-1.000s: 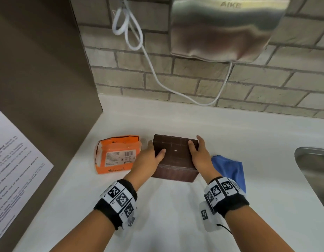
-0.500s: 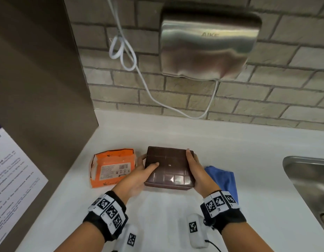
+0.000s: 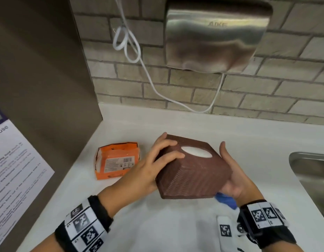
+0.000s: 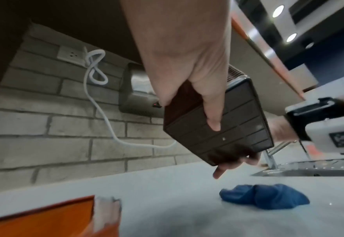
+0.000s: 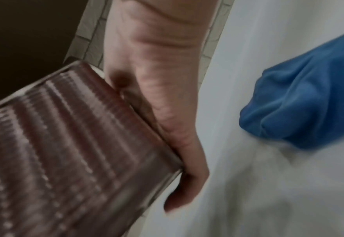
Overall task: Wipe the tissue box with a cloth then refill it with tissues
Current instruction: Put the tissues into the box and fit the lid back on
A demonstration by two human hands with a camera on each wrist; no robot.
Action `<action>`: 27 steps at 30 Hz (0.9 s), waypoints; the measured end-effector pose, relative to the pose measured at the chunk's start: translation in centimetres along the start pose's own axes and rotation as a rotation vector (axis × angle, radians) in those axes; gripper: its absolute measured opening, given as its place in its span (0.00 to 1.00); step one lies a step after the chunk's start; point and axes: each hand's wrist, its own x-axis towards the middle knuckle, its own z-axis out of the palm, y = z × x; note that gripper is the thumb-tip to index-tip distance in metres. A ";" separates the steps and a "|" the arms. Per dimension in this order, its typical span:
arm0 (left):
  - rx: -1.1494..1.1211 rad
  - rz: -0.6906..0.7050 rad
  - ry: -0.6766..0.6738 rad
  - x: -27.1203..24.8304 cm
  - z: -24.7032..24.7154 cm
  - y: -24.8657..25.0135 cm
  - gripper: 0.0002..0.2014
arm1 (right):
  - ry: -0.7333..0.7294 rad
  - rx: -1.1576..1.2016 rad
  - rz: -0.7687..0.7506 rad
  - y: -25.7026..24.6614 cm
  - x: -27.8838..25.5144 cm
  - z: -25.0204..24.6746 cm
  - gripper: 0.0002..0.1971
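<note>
Tissue box (image 3: pixel 192 171) now lifted and tilted, both hands' fingers (image 3: pixel 168 156) clamped on it

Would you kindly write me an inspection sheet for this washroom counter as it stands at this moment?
Surface: white counter, with a steel sink at its right.
Job's things: brown tissue box lifted and tilted, its oval opening showing white; blue cloth lying on the counter; orange tissue pack torn open, left of the box.
Clutter: nothing seen.
Grippers: left hand grips the box's left side; right hand holds its right side.
Cables: white cable looped on the wall, running to the hand dryer.
Surroundings: brick wall, brown partition with a printed notice.
</note>
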 end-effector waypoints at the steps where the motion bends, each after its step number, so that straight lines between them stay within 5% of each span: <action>1: 0.004 -0.049 -0.034 -0.3 0.2 -0.6 0.47 | -0.008 -0.022 -0.021 -0.1 -0.2 0.4 0.36; 5: -0.126 -0.393 -0.280 -0.5 0.6 -2.5 0.68 | 0.033 -0.006 -0.149 0.4 0.7 0.8 0.24; 8: -0.317 -0.474 -0.331 -1.0 0.9 -4.4 0.72 | 0.036 -0.062 -0.208 1.6 1.6 1.6 0.22; 11: -0.525 -0.575 -0.370 -2.0 1.8 -5.3 0.61 | 0.056 -0.157 -0.254 2.9 2.9 1.8 0.20; 14: -0.601 -0.661 -0.240 -2.9 3.2 -5.6 0.45 | 0.077 -0.190 -0.257 4.5 4.3 1.4 0.19; 27: -0.593 -0.697 -0.172 -3.9 5.5 -7.3 0.37 | 0.146 -0.252 -0.200 6.0 6.8 0.3 0.23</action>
